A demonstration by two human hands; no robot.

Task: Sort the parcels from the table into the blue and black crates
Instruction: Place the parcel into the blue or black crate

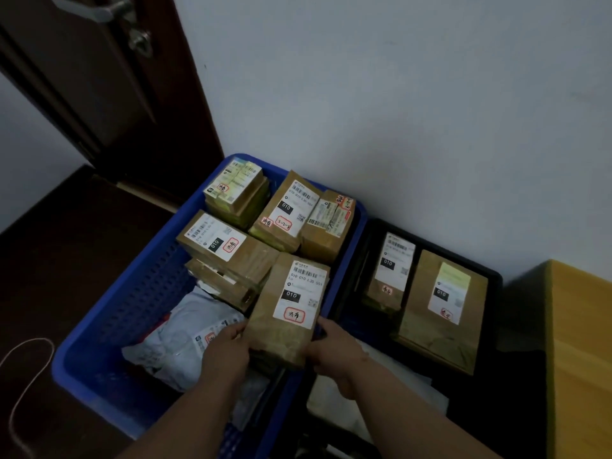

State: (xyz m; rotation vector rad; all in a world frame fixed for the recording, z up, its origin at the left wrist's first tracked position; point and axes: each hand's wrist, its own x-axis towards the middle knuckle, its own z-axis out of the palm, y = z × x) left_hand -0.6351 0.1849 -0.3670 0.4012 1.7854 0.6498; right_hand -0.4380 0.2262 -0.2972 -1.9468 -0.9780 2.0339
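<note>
**Both hands on one brown parcel over the blue crate**

Nearest: 2 bare forearms come in from bottom edge. Left hand [228, 346] grips the left near edge of a brown parcel [284, 323], fingers curled round it. Right hand [334, 346] grips the right near edge, fingers wrapped under. Parcel is tilted, near end in the hands, far end leaning on the stack behind; it sits over the right near part of the blue crate [99, 369]. White label faces up w/ barcode, black "010" block, red-framed stamp.

Blue crate contents, approx count: 1 held parcel, 2 grey poly bags [178, 336] low at the near left, partly under the left hand. Behind: 1 brown box w/ label [225, 243] on top of at least 1 more taped box [225, 283]. Far row: 1 stack topped by a greenish label [236, 183], 1 brown envelope stack w/ "010" label [288, 213], 1 smaller brown parcel [331, 223] at far right corner. Exact nr in the stacks: can't tell.

Black crate [493, 279] just beside, to the right, rims touching or nearly. Holds 2 brown parcels side by side: narrow one [390, 270] left, wider one [443, 309] right, each w/ 1 white label. White sheet or bag [381, 389] at near end, partly under right arm.

Right edge: yellow bench [579, 342] corner. Far: pale wall [397, 94], dark door [99, 77] w/ 1 metal handle [102, 9]. Dark floor left, 1 thin white cord [29, 359] looped on it.
</note>
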